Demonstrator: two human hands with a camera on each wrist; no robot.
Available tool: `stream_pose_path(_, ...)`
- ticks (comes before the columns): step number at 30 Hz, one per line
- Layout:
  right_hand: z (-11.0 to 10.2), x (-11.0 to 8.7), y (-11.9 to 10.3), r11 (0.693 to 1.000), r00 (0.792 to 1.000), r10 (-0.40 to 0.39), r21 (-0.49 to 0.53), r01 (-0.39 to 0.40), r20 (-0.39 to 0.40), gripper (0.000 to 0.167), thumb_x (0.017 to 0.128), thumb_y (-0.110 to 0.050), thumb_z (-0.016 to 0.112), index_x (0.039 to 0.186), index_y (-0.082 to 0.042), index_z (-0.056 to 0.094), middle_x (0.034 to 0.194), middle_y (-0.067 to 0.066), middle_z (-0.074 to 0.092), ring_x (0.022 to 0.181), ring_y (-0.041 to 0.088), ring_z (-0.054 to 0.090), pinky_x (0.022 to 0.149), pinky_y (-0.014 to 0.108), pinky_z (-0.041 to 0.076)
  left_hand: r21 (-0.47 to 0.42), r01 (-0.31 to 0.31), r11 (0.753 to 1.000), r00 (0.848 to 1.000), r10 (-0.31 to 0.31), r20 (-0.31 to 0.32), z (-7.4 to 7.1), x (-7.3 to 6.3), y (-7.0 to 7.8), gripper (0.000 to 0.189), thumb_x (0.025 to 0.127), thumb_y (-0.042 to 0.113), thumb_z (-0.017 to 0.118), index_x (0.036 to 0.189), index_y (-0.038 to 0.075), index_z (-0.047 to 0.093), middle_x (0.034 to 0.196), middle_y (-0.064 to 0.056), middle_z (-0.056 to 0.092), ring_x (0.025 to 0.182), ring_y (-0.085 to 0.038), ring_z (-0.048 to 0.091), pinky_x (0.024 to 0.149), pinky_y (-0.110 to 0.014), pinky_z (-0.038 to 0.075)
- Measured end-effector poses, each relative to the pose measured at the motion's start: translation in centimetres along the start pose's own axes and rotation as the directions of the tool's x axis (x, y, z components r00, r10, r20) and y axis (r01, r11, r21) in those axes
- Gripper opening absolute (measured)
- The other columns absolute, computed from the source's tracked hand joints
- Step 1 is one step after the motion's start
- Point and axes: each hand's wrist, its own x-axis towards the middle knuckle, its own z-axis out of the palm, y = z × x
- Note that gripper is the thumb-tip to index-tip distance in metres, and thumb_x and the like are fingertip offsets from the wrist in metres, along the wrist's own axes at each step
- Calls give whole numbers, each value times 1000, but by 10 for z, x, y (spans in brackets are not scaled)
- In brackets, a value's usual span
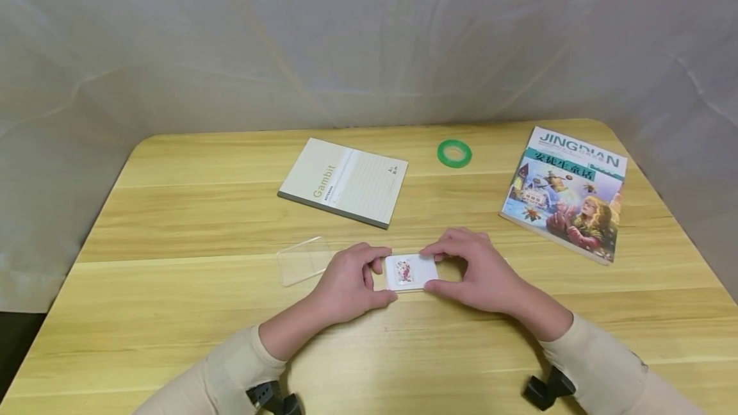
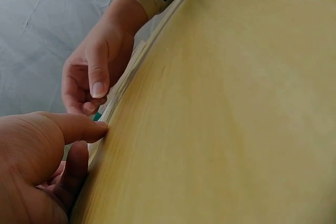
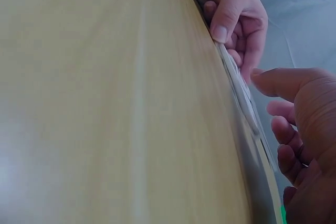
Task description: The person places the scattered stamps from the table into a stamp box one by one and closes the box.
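A small white card [image 1: 426, 268] with rounded corners lies in front of me, a little red-and-white picture [image 1: 404, 271] on its left half. My left hand [image 1: 350, 282] grips its left end between thumb and fingers. At the right end, my right hand [image 1: 481, 272] holds the card by its far and near corners with index finger and thumb. Both wrist views show the card [image 3: 239, 87] nearly edge-on, low over the tabletop. Just beyond my left hand lies a clear plastic cover [image 1: 302, 262], partly hidden by that hand.
A beige Gambit notebook [image 1: 357, 178] lies behind the card. Farther back sits a roll of green tape [image 1: 454, 154]. A colourful storybook [image 1: 567, 194] is at the right on the wooden table [image 1: 190, 210]. A pale cloth [image 1: 369, 37] hangs behind the table.
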Motion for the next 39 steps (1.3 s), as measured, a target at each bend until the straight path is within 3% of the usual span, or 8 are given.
stream_pose_path(14, -19, -23, 15, 999, 998, 3, -52, -7, -69, 44, 75, -30, 90, 114, -21, 73, 91, -12, 61, 85, 11, 55, 81, 36, 38, 8, 0, 1000, 1000, 0, -3, 0, -1, -1, 63, 70, 12, 91, 126, -3, 65, 88, 1, 57, 58, -4, 54, 67, -26, 51)
stream_pose_path(25, -36, -40, 29, 998, 996, 9, -69, -15, -85, 47, 73, -23, 92, 116, -20, 72, 91, -9, 61, 75, 10, 51, 65, 25, 42, 13, 0, 1000, 1000, 0, -3, 1, -1, -2, 63, 70, 12, 91, 125, -3, 65, 88, 2, 56, 58, -4, 54, 66, -26, 51)
stream_pose_path(33, -49, -52, 40, 990, 993, 41, -127, -55, -114, 51, 68, -17, 94, 114, -19, 73, 97, -11, 63, 89, 8, 55, 84, 22, 39, 18, 1, 1000, 1000, -1, -1, 1, 0, -2, 63, 70, 12, 91, 125, -3, 65, 88, 2, 56, 58, -4, 53, 66, -26, 51)
stream_pose_path(39, -58, -59, 43, 988, 993, 45, -140, -61, -111, 48, 69, -14, 93, 112, -20, 73, 95, -12, 61, 86, 8, 54, 81, 23, 39, 17, -2, 1000, 1000, 2, -5, 1, 0, -1, 63, 70, 12, 91, 125, -3, 65, 88, 2, 56, 58, -4, 53, 65, -26, 51)
